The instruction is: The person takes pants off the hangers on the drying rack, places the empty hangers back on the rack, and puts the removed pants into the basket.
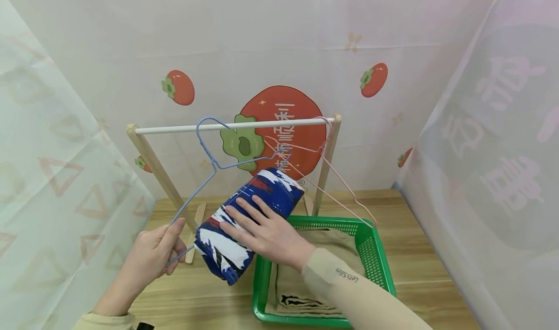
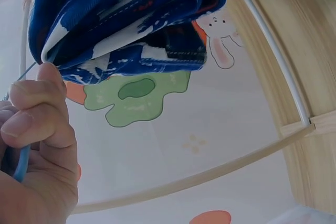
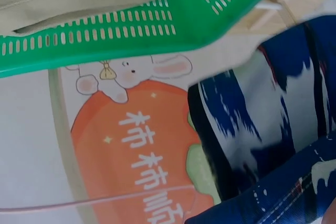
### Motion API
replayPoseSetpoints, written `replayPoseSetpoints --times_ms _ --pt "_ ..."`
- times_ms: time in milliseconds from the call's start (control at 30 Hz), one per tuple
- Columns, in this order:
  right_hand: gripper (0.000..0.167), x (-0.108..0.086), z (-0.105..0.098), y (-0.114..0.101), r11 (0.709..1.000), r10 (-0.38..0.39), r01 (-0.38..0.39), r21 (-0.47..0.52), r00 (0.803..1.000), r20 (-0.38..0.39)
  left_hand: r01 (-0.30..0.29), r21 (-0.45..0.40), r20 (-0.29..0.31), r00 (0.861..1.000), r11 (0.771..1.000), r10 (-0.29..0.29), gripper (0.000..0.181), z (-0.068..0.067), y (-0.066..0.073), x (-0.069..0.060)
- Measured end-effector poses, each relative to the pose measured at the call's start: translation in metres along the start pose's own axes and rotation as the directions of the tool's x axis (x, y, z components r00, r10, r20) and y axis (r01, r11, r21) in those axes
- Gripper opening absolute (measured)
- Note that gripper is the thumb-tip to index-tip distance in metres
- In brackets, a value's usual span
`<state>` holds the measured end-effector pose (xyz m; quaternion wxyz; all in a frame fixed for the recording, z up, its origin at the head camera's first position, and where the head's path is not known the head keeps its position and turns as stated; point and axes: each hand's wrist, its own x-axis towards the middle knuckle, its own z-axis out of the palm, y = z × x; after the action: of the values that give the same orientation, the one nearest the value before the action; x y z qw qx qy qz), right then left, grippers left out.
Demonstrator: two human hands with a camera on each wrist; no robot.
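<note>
My left hand (image 1: 153, 252) grips the left end of a blue wire hanger (image 1: 192, 199), thumb and curled fingers round the wire. A folded garment (image 1: 284, 189), patterned in blue, white and red, lies over the hanger's lower bar at a slant. On top of it my right hand (image 1: 275, 235) rests with fingers spread and straight. The hanger's hook overlaps the white rail (image 1: 174, 129); whether it touches is unclear. In the left wrist view the garment's (image 2: 126, 19) layered folds hang just beyond the left hand (image 2: 42, 129). Folded edges of the garment (image 3: 262, 114) show in the right wrist view.
A pink hanger (image 1: 345, 187) hangs at the rail's right end. Below it, a green basket (image 1: 374, 255) holds folded beige cloth (image 1: 323, 242). Wooden posts (image 1: 159, 170) carry the rail on the wooden table (image 1: 423, 262). Printed curtains enclose the back and sides.
</note>
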<state>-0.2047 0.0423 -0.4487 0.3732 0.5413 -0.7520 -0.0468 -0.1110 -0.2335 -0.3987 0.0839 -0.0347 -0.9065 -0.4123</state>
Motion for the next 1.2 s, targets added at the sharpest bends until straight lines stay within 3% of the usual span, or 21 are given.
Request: replayPoseSetpoints --times_ms 100,233,633,933,1100,1200 --pt "0.042 0.002 -0.004 0.004 0.999 -0.037 0.034 -0.038 0.996 -0.077 0.001 0.009 -0.01 1.0 1.0 -0.001 0.059 0.0 -0.001 0.0" --pt "0.04 0.004 -0.012 0.009 0.998 -0.056 0.051 -0.04 0.99 -0.133 -0.017 0.037 -0.025 1.0 0.999 0.018 0.057 0.001 -0.002 0.001" --pt "0.039 0.002 -0.039 0.025 0.996 0.024 -0.017 0.091 0.997 -0.077 -0.041 0.147 0.0 0.999 0.988 0.042 0.053 0.004 -0.007 0.006" --pt "0.038 -0.002 -0.052 0.033 0.99 0.075 -0.059 0.13 0.989 -0.127 -0.065 0.234 -0.006 0.998 0.97 0.068 0.049 0.007 -0.01 0.009" --pt "0.035 -0.003 -0.055 0.035 0.991 0.077 -0.057 0.124 0.984 -0.161 -0.011 0.214 0.015 1.0 0.977 0.009 0.054 0.005 -0.008 0.008" --pt "0.032 -0.003 -0.056 0.036 0.991 0.077 -0.055 0.12 0.98 -0.183 0.066 0.117 0.096 0.992 0.991 -0.078 0.06 0.002 -0.005 0.007"
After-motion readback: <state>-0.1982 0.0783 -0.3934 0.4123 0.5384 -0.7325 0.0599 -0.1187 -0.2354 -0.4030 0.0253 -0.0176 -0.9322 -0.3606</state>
